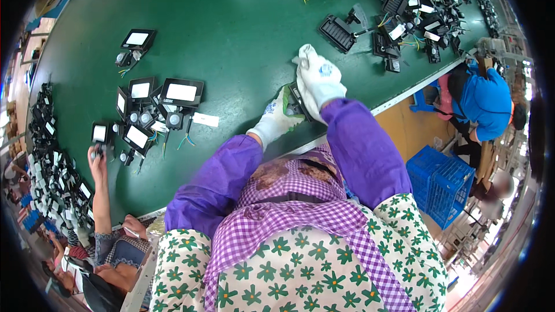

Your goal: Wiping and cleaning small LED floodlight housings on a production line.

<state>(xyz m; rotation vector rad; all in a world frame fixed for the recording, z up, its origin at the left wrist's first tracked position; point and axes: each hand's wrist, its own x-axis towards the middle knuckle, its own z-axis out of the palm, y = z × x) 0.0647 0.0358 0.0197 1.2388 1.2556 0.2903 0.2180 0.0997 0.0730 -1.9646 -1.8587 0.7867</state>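
My left hand (277,117), in a white glove with green on its palm side, is closed round a black floodlight (299,101) near the table's front edge. My right hand (325,76), in a white glove with a blue print, is clenched just above that lamp. What looks like a white cloth (306,88) bunches out of its grip and hangs against the lamp. The right fingers are mostly hidden. Beyond my right hand, a black floodlight with a ribbed back (337,33) lies on the green table (231,29).
A large heap of black floodlights (399,8) with coloured wires lies far right. A smaller group (182,91) lies to the left, near another person's hand (97,159). More lamps (52,156) line the far left. A blue crate (439,185) stands right, below a person in blue (485,104).
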